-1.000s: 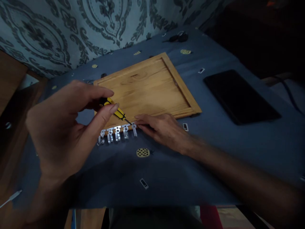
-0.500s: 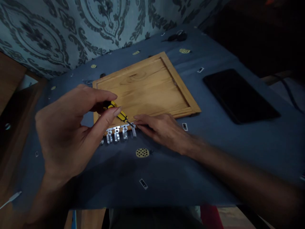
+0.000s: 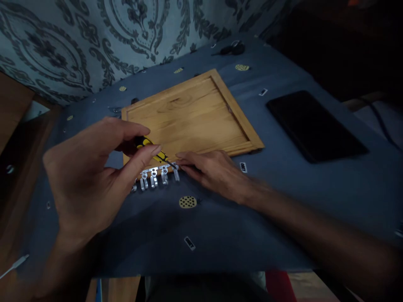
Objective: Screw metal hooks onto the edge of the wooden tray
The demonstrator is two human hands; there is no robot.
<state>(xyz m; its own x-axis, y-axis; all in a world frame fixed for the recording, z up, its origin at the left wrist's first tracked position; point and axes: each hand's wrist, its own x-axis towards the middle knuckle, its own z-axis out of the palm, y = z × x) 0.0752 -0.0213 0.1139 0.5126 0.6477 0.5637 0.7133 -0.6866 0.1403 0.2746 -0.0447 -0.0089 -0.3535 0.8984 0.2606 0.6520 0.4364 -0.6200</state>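
My left hand point(image 3: 85, 180) is closed round a small yellow-and-black screwdriver point(image 3: 160, 156), thumb and index finger on its handle. The thin shaft slopes down to the right, with its tip at the right end of a silver hook rail point(image 3: 154, 172). Several metal hooks hang from this rail, which lies along the near edge of a framed wooden board point(image 3: 195, 113). My right hand point(image 3: 217, 174) has its fingers pinched together at the rail's right end, beside the screwdriver tip. Any screw under the tip is too small to make out. My left hand hides the board's near left corner.
A dark blue patterned cloth point(image 3: 239, 235) covers the table. To the right lies a black tablet-like slab point(image 3: 315, 126). A dark object resembling scissors point(image 3: 233, 49) is at the back, near the patterned curtain point(image 3: 138, 29). A white cable plug point(image 3: 20, 261) shows at lower left.
My left hand has turned slightly with the screwdriver, and more of the black handle end shows. My right hand stays at the rail's end. The whole view has shifted very slightly.
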